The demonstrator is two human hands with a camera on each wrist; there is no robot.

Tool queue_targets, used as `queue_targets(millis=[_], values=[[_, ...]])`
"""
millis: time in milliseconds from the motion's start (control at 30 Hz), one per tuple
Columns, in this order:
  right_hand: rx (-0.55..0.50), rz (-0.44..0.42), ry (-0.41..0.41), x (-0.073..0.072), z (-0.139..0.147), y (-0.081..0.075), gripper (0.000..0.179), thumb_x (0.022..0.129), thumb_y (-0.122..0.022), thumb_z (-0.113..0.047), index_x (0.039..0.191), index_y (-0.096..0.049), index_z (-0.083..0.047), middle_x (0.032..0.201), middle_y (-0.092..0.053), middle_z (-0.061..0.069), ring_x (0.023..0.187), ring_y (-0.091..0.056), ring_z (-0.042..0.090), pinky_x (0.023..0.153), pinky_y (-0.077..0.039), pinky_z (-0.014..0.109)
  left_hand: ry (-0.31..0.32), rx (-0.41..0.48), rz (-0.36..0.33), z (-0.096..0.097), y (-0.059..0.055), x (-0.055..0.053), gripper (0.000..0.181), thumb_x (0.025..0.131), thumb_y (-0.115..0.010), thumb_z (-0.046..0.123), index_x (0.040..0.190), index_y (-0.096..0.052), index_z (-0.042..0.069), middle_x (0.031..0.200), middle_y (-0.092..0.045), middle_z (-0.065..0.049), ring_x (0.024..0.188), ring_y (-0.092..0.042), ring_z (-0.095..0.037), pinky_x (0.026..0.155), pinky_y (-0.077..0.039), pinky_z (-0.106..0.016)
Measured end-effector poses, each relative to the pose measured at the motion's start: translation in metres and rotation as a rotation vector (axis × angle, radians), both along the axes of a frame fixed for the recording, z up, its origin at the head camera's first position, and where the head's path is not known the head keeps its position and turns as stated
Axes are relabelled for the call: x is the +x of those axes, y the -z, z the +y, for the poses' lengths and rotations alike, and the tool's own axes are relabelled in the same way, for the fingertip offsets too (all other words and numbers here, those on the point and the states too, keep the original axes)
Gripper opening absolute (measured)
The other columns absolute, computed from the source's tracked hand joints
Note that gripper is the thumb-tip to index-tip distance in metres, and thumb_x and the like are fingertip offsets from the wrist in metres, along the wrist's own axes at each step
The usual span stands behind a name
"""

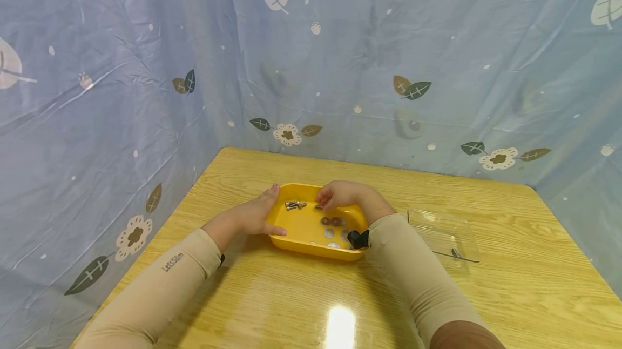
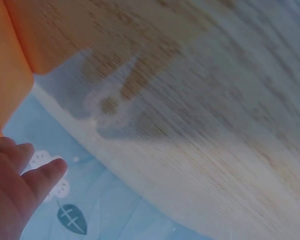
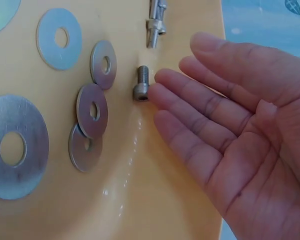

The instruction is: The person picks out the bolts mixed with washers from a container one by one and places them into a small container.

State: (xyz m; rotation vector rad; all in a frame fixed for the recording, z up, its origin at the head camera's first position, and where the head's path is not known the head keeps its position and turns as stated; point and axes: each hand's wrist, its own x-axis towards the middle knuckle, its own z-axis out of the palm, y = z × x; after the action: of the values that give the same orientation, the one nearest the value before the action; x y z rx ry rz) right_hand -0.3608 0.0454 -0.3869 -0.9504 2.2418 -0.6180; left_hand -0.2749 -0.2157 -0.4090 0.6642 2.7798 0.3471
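A yellow plastic tray (image 1: 291,243) lies on the wooden table with screws and flat washers inside. My left hand (image 1: 252,214) rests against its left end, thumb and fingers spread along the rim; the left wrist view catches only some fingers beside the tray wall. Over the tray's far side is my right hand (image 1: 342,195), palm showing in the right wrist view, fingers extended. Its fingertips are at a single socket-head screw (image 3: 141,84), touching or nearly so. More screws (image 1: 293,205) lie in a cluster to the left. Several washers (image 3: 92,111) are spread over the tray floor.
Right of the tray, partly behind the right forearm, is a clear plastic box (image 1: 442,230) with a small metal piece (image 1: 455,253) in it. Blue patterned curtain (image 1: 340,68) hangs along the table's back and left edges.
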Motion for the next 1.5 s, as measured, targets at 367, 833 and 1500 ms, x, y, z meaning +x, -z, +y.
queue_targets(millis=[367,833,1500], values=[[0.014,0.049,-0.019,0.004,0.0,0.0,0.043,0.085,-0.062,-0.005,0.127,-0.053,-0.001,0.127,-0.055,0.01,0.118,-0.05,0.023,0.099,-0.038,0.036,0.01,0.001,0.007,0.0,0.0,-0.002,0.116,0.074,-0.056,0.068,0.145,0.006,0.001,0.152,0.01,-0.015,0.139,0.002,-0.026,0.111,-0.012,-0.04],[0.1,0.092,-0.01,0.01,-0.002,-0.001,0.04,0.084,-0.061,0.0,0.123,-0.055,-0.002,0.118,-0.059,0.011,0.109,-0.055,0.023,0.092,-0.044,0.033,-0.006,0.033,-0.025,0.002,-0.001,0.001,0.117,0.073,-0.058,0.067,0.145,0.008,0.003,0.151,0.014,-0.011,0.139,0.001,-0.028,0.111,-0.011,-0.041],[0.253,0.253,0.036,0.017,-0.002,-0.001,0.029,0.08,-0.066,-0.006,0.108,-0.066,-0.004,0.109,-0.063,0.01,0.098,-0.057,0.021,0.086,-0.047,0.036,-0.006,0.033,-0.008,0.003,-0.001,0.002,0.115,0.075,-0.06,0.063,0.145,0.008,0.002,0.151,0.012,-0.012,0.139,-0.001,-0.028,0.111,-0.011,-0.04]])
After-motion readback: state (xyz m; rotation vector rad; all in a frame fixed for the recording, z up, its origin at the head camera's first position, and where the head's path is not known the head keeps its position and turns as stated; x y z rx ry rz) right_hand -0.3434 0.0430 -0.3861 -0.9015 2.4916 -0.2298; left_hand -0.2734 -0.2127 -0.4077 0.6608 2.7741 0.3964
